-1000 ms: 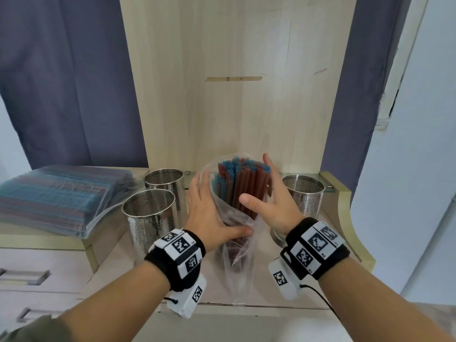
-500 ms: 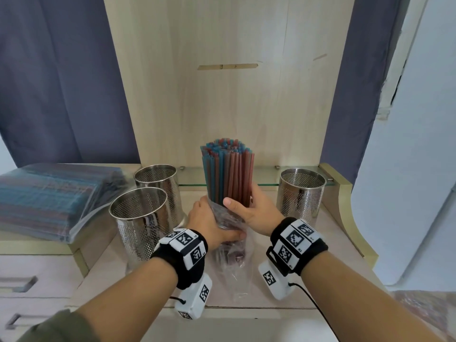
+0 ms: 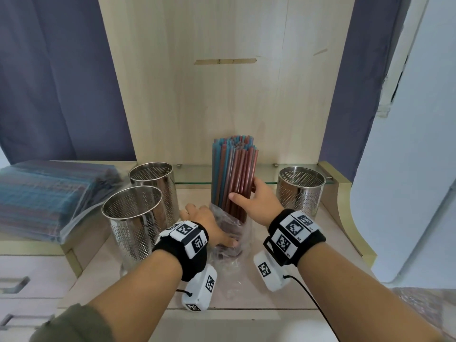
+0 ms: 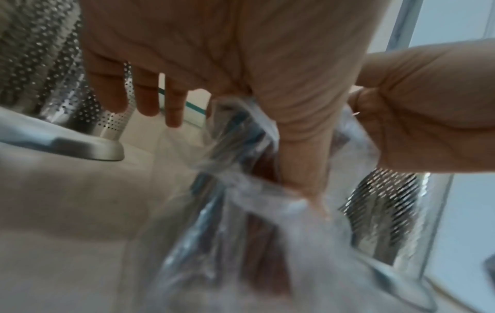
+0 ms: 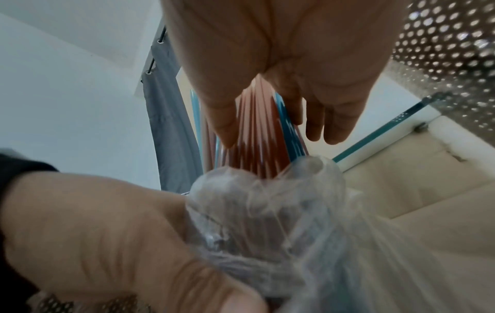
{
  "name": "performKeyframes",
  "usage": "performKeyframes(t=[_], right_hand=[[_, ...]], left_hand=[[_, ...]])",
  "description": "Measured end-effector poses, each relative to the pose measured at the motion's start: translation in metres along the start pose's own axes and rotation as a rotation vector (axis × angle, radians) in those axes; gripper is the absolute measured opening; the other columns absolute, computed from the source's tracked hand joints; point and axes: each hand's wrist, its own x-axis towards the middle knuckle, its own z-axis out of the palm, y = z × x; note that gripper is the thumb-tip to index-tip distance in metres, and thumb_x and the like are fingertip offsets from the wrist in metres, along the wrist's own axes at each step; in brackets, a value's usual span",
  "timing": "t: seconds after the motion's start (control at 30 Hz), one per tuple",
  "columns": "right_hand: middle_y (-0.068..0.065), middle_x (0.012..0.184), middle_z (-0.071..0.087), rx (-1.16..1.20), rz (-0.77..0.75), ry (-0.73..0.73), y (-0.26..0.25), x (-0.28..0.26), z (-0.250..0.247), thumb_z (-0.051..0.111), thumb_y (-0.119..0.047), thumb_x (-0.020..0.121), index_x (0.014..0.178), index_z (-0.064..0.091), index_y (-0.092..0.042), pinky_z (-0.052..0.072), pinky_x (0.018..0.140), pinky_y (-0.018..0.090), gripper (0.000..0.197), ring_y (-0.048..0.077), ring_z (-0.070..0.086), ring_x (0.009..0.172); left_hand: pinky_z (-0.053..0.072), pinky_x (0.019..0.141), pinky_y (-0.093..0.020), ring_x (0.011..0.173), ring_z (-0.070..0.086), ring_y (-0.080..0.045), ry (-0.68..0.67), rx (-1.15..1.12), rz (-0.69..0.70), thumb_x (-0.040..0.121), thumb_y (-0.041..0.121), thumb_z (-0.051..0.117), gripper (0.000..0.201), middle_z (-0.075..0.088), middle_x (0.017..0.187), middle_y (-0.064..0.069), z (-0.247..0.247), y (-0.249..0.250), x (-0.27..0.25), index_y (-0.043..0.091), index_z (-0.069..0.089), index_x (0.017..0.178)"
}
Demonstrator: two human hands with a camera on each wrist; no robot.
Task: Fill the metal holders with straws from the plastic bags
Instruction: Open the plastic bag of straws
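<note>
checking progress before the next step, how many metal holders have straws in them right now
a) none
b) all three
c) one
a: the three metal holders stand empty, while the straws are still half inside the plastic bag, held upright by the right hand.

Left hand (image 3: 209, 224) low and curled, right hand (image 3: 256, 201) higher, gripping

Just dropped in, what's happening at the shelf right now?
A person is unbagging straws. The right hand grips the upright straw bundle, while the left hand holds the plastic bag bunched down around its base. All three metal holders look empty, and more bagged straws lie at left.
</note>
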Motion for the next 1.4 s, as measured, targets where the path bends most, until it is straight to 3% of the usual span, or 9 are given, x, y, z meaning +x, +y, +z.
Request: performKeyframes(t=[0.13, 0.23, 0.33, 0.57, 0.87, 1.03, 1.17, 1.3, 1.4], right_hand=[[-0.005, 0.108, 0.061, 0.036, -0.033, 0.069, -0.009, 0.009, -0.001, 0.076, -0.022, 0.083, 0.127, 0.052, -0.015, 0.046, 0.08, 0.014, 0.051, 0.007, 0.056, 0.097], [-0.004, 0.115, 0.059, 0.041, -0.031, 0.095, -0.011, 0.015, 0.001, 0.079, -0.023, 0.08, 0.135, 0.048, -0.013, 0.05, 0.089, 0.026, 0.064, 0.01, 0.057, 0.1], [-0.003, 0.114, 0.06, 0.041, -0.012, 0.124, -0.01, 0.017, 0.005, 0.08, -0.022, 0.078, 0.134, 0.049, -0.013, 0.05, 0.085, 0.025, 0.065, 0.012, 0.06, 0.098], [0.002, 0.111, 0.066, 0.031, 0.041, 0.161, -0.008, 0.022, 0.014, 0.08, -0.02, 0.076, 0.126, 0.053, -0.011, 0.056, 0.084, 0.032, 0.058, 0.016, 0.065, 0.094], [0.002, 0.102, 0.065, 0.045, 0.105, 0.144, -0.004, 0.027, 0.02, 0.077, -0.021, 0.078, 0.122, 0.052, -0.012, 0.058, 0.082, 0.038, 0.052, 0.019, 0.067, 0.09], [0.0, 0.094, 0.062, 0.015, 0.13, 0.154, -0.001, 0.029, 0.023, 0.076, -0.021, 0.078, 0.102, 0.051, -0.018, 0.055, 0.08, 0.036, 0.035, 0.021, 0.064, 0.088], [-0.002, 0.091, 0.061, 0.01, 0.116, 0.157, -0.003, 0.031, 0.02, 0.073, -0.019, 0.081, 0.109, 0.058, -0.014, 0.047, 0.072, 0.026, 0.032, 0.015, 0.058, 0.081], [0.001, 0.096, 0.067, 0.01, 0.099, 0.176, -0.002, 0.03, 0.016, 0.07, -0.022, 0.084, 0.11, 0.064, -0.012, 0.05, 0.074, 0.026, 0.028, 0.015, 0.061, 0.082], [0.001, 0.093, 0.067, -0.021, 0.089, 0.177, -0.004, 0.03, 0.014, 0.067, -0.02, 0.086, 0.109, 0.063, -0.011, 0.051, 0.076, 0.028, 0.025, 0.018, 0.063, 0.084]], left_hand=[[0.032, 0.113, -0.044, 0.138, 0.025, -0.029, 0.108, -0.449, 0.159, 0.059, 0.042, 0.081, 0.12, 0.022, 0.146, -0.011, -0.025, 0.012, -0.005, 0.019, 0.007, 0.152], [0.045, 0.098, -0.021, 0.118, 0.05, -0.01, 0.313, -0.765, 0.265, 0.077, 0.03, 0.072, 0.084, 0.046, 0.136, 0.002, -0.044, 0.021, -0.001, 0.016, 0.028, 0.147], [0.045, 0.099, -0.031, 0.117, 0.055, -0.018, 0.451, -0.686, 0.254, 0.087, 0.033, 0.065, 0.058, 0.056, 0.128, -0.001, -0.047, 0.029, 0.005, 0.014, 0.043, 0.138], [0.046, 0.076, -0.03, 0.097, 0.063, -0.029, 0.5, -0.673, 0.137, 0.089, 0.033, 0.065, 0.036, 0.067, 0.106, -0.01, -0.033, 0.029, 0.027, 0.008, 0.061, 0.114], [0.045, 0.07, -0.029, 0.08, 0.06, -0.025, 0.357, -0.795, 0.108, 0.085, 0.018, 0.064, 0.027, 0.065, 0.094, -0.008, -0.044, 0.032, 0.034, 0.007, 0.064, 0.11], [0.054, 0.08, -0.037, 0.09, 0.064, -0.029, 0.384, -0.806, 0.086, 0.083, 0.017, 0.064, 0.032, 0.068, 0.103, -0.012, -0.042, 0.037, 0.037, 0.006, 0.062, 0.113], [0.052, 0.088, -0.04, 0.098, 0.062, -0.032, 0.399, -0.804, 0.074, 0.087, 0.02, 0.063, 0.034, 0.064, 0.11, -0.013, -0.04, 0.037, 0.038, 0.005, 0.054, 0.117], [0.049, 0.094, -0.043, 0.106, 0.06, -0.033, 0.426, -0.841, 0.092, 0.091, 0.021, 0.062, 0.033, 0.063, 0.114, -0.015, -0.043, 0.038, 0.039, 0.004, 0.054, 0.119], [0.05, 0.09, -0.037, 0.103, 0.061, -0.03, 0.43, -0.882, 0.101, 0.092, 0.02, 0.06, 0.032, 0.064, 0.113, -0.012, -0.049, 0.039, 0.04, 0.005, 0.057, 0.12]])
